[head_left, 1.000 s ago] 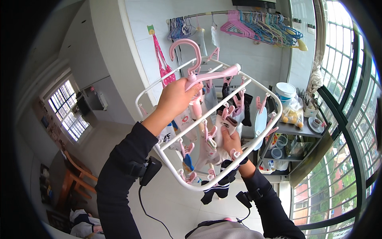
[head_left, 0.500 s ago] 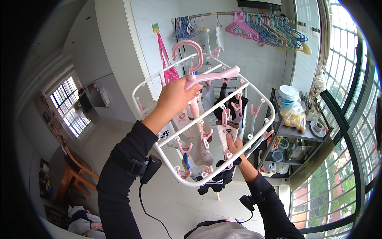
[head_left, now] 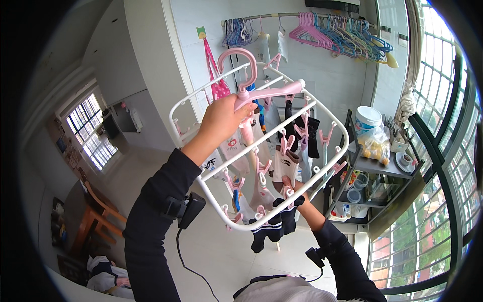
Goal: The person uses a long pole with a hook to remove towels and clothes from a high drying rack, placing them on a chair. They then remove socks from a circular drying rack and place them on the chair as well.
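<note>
Left hand [head_left: 219,121] clasps pink hanger crossbar [head_left: 274,92]. Cream-and-brown sock [head_left: 285,163] hangs lengthwise; right hand [head_left: 296,187] nearer, at its lower end, apparently pinching.

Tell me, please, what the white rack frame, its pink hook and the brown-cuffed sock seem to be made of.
White rack frame: plastic or coated metal, smooth; its even white surface allows both.
Pink hook: probably moulded plastic, slightly glossy, with even colour and rounded form.
Brown-cuffed sock: apparently knit fabric, matte, showing no shine; fibre unclear.
</note>
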The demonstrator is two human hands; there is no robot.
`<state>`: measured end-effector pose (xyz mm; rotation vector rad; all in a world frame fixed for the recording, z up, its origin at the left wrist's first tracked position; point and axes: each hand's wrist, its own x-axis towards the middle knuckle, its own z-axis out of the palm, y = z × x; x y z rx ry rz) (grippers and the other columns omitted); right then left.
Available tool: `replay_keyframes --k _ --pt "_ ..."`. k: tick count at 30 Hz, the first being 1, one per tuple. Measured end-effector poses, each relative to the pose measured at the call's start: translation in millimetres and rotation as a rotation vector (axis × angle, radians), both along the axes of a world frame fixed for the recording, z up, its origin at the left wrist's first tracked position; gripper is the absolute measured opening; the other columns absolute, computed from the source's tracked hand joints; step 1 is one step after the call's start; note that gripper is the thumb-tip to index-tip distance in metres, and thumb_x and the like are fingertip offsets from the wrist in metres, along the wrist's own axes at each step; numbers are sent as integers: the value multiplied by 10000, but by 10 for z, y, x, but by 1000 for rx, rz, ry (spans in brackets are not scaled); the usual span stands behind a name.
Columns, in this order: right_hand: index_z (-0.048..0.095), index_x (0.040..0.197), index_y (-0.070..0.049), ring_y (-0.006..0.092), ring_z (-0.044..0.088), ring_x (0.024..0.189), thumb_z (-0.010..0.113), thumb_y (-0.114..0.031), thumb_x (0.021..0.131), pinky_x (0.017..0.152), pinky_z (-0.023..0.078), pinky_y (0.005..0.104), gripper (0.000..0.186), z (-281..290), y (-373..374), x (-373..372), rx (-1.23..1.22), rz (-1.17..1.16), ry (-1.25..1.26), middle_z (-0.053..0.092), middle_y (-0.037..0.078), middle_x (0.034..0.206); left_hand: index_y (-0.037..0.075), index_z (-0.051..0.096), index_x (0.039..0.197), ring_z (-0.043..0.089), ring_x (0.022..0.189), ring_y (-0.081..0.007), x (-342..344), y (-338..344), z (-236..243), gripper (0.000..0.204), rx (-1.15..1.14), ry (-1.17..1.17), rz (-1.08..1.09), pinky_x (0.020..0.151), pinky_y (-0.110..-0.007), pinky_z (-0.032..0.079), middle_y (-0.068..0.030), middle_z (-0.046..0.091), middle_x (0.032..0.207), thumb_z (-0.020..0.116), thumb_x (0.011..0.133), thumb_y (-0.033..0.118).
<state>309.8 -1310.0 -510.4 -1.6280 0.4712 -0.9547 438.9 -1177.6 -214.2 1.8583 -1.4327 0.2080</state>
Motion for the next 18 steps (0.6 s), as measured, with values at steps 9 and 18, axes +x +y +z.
replay_keyframes --k 9,18 --pt "400 1167 -20 321 474 1036 770 -206 585 876 384 380 715 586 402 -497 -767 31 -152 468 178 1118 24 607 896 631 677 -216 -70 32 27 322 -6 -88 59 629 -309 475 -83 645 718 589 790 328" --pt "579 968 5 112 539 787 486 -174 886 700 430 239 217 165 619 195 -368 -76 -208 606 47 827 20 611 866 623 678 -242 -101 -16 7 350 -12 -12 25 631 -334 473 -106 640 740 591 780 359"
